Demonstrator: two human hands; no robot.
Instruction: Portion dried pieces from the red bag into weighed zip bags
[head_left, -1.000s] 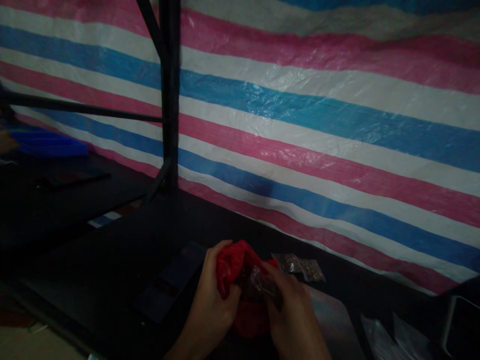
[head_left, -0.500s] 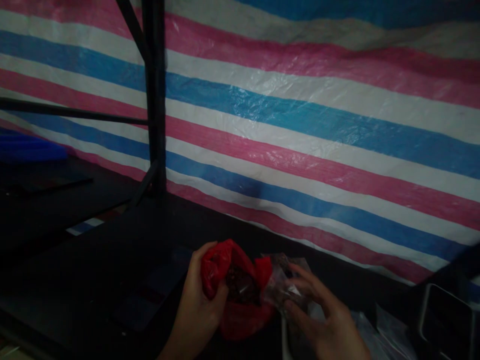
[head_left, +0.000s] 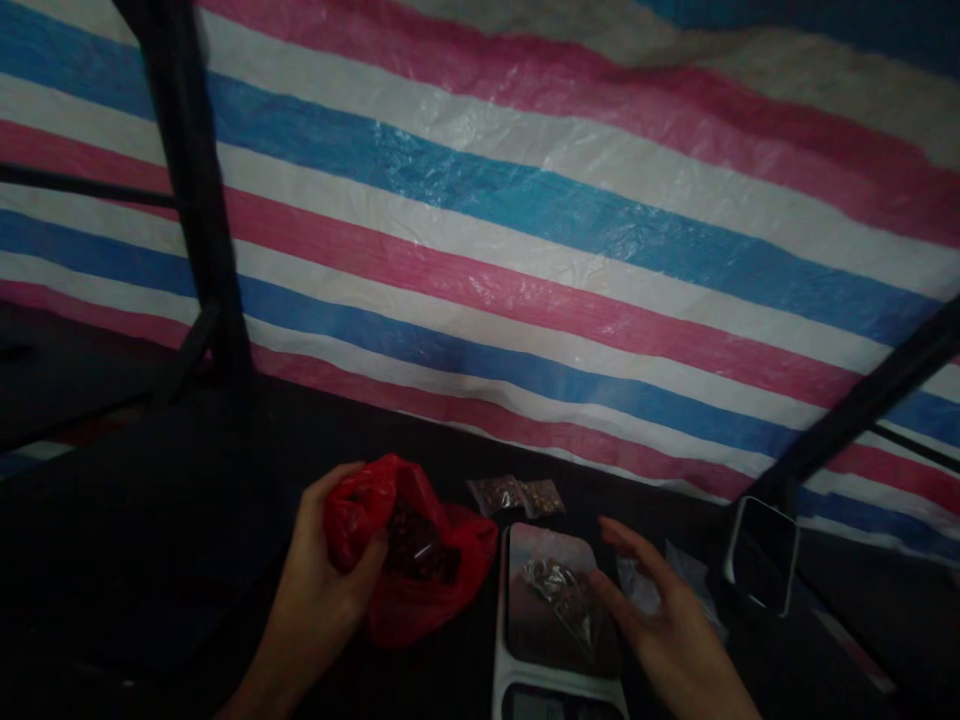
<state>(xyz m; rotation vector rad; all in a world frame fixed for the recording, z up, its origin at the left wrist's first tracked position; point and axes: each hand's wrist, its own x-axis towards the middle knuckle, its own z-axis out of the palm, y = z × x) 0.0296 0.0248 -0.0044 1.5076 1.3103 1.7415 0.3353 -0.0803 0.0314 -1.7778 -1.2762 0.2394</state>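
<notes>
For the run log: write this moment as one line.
left hand grips red bag | right hand open beside small clear packet on scale | two packets behind | striped tarp backdrop

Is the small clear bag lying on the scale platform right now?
Yes, the small clear bag lies on the scale, beside the right hand.

Left hand (head_left: 319,590) gripping red bag (head_left: 420,575), right hand (head_left: 667,630) beside small packet (head_left: 562,595) on scale (head_left: 559,600)

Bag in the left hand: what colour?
Red, seen in the head view: the bag is gripped by the left hand.
</notes>
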